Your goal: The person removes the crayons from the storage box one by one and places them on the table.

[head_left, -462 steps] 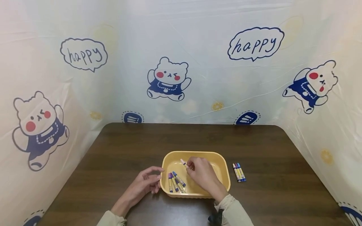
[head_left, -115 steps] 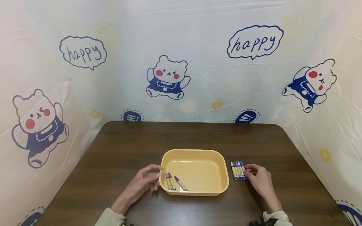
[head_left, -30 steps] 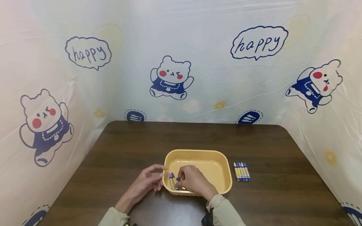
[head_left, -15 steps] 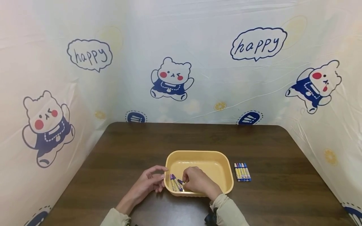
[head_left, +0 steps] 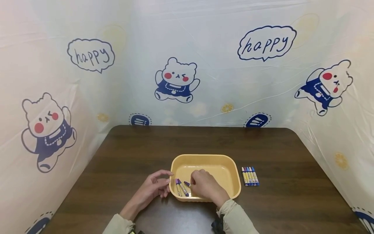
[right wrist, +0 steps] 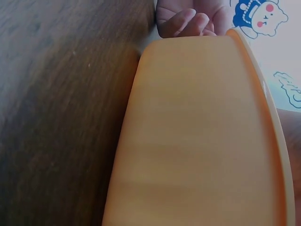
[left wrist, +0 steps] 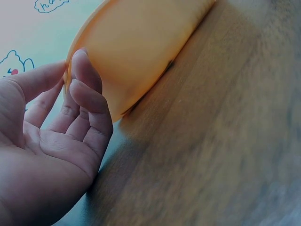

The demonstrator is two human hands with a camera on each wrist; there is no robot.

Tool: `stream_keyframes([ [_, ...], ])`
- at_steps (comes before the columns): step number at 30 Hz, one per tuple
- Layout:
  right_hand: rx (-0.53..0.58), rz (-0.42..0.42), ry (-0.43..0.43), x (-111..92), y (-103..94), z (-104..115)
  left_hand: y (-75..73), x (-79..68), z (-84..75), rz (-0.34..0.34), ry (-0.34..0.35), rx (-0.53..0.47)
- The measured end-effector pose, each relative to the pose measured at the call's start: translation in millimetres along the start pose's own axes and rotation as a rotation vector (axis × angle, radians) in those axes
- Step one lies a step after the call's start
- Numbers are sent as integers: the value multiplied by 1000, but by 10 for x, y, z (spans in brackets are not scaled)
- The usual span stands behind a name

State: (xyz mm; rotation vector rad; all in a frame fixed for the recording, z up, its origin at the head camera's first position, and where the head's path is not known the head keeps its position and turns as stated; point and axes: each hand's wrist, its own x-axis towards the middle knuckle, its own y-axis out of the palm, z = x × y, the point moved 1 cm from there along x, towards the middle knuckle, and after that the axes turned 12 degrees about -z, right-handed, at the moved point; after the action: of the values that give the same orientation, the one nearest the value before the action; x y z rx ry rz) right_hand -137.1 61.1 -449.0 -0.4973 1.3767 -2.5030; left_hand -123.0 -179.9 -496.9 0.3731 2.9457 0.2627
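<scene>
My left hand (head_left: 152, 186) pinches the left rim of a yellow plastic tray (head_left: 204, 198); in the left wrist view its thumb and index finger (left wrist: 44, 79) meet at the edge. Inside the tray, my right hand (head_left: 205, 185) has its fingers curled around a dark-tipped crayon (head_left: 187, 184), whose lower part they cover. Two more crayons, one pink-purple-tipped (head_left: 178, 187) and one dark-tipped (head_left: 183, 188), lean side by side near the tray's left wall. The right wrist view shows the tray's outer side (right wrist: 188, 132) and hides the right hand's fingers.
Several crayons (head_left: 250, 176) lie in a neat row, tips away from me, on the dark wooden table (head_left: 271, 208) right of the tray. A printed curtain (head_left: 216, 81) with bears and "happy" bubbles encloses the table's back and sides.
The row right of the tray has grown since the oldest frame, with fewer crayons left in the tray. My right hand moved from the row into the tray and took hold of a crayon.
</scene>
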Motion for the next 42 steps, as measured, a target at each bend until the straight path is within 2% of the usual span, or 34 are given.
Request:
stream_keyframes([
  [7,29,-25,-38,13,-44,6,-12,11,-9,14,12,0],
  [15,58,-111,-117,51,-85,-21,-11,30,-5,17,16,-3],
  [19,52,-123,-122,67,-112,-50,-7,37,-2,20,23,4],
  [34,110,-89,-110,43,-273,-107,14,10,34,28,20,2],
  [39,102,-111,-99,43,-363,-91,10,6,11,23,22,7],
  [42,59,-146,-121,19,-421,-57,6,0,0,24,19,7],
])
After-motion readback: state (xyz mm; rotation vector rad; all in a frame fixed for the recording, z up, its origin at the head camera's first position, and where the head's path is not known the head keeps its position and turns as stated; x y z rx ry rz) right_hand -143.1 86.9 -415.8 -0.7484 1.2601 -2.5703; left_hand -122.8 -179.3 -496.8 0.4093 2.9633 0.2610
